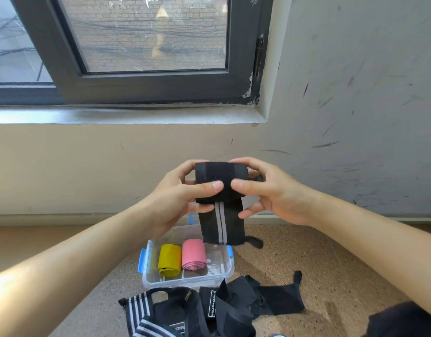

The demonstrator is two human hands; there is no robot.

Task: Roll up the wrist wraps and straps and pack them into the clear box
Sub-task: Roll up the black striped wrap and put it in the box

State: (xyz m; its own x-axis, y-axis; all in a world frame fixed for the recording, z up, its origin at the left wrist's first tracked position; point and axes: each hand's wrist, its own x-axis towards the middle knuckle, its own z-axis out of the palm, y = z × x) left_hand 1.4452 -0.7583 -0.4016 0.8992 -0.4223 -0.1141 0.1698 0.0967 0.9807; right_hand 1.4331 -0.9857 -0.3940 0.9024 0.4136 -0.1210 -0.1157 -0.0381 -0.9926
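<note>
brown speckled floor (331,263) meets scuffed grey wall (367,93).

A black wrist wrap (220,181) is held up in the air, partly rolled. Its rolled part lies sideways between the left hand (178,198) and the right hand (270,190), both thumbs pressing on its front. Its loose end, with a grey stripe down the middle, hangs straight down. Below it on the floor (331,263) stands the clear box (146,276), open, with blue latches (142,260) on its sides. Inside the box a yellow roll (169,260) and a pink roll (193,255) lie side by side, the yellow one on the left. Just near of the box lies a loose heap of black wraps and straps (234,305), unrolled, some with white stripes.
</note>
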